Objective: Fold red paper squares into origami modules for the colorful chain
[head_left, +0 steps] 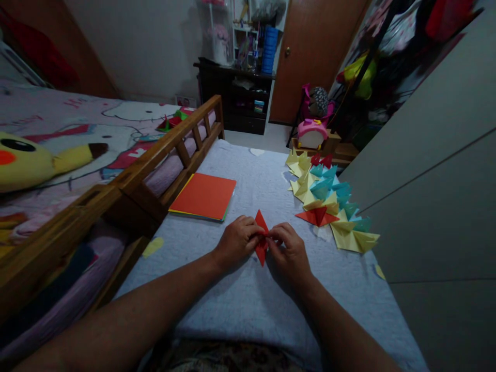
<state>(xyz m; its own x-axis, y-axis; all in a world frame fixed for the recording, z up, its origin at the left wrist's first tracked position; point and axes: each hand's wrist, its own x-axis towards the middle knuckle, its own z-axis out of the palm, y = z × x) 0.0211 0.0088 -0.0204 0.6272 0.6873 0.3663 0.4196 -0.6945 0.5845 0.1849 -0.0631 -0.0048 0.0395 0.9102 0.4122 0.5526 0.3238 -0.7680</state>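
Between my two hands is a folded red origami paper (261, 250), its pointed ends showing above and below my fingers. My left hand (239, 240) pinches its left side with thumb and fingertips. From the right, my right hand (290, 250) pinches the paper's edge close to the left fingertips. The exact fold under the fingers is hidden. To the left lies a stack of square coloured paper (207, 195) with an orange-red sheet on top. A finished-looking red origami piece (318, 216) rests to the right, beside yellow origami pieces (351, 235) and blue origami pieces (325, 182).
The pieces stand on a light blue cloth-covered surface (248, 305). A wooden bed rail (170, 147) runs along the left, with a yellow plush toy (34, 160) beyond it. A pale cabinet (437, 206) borders the right side. A dark shelf (236, 95) stands at the back.
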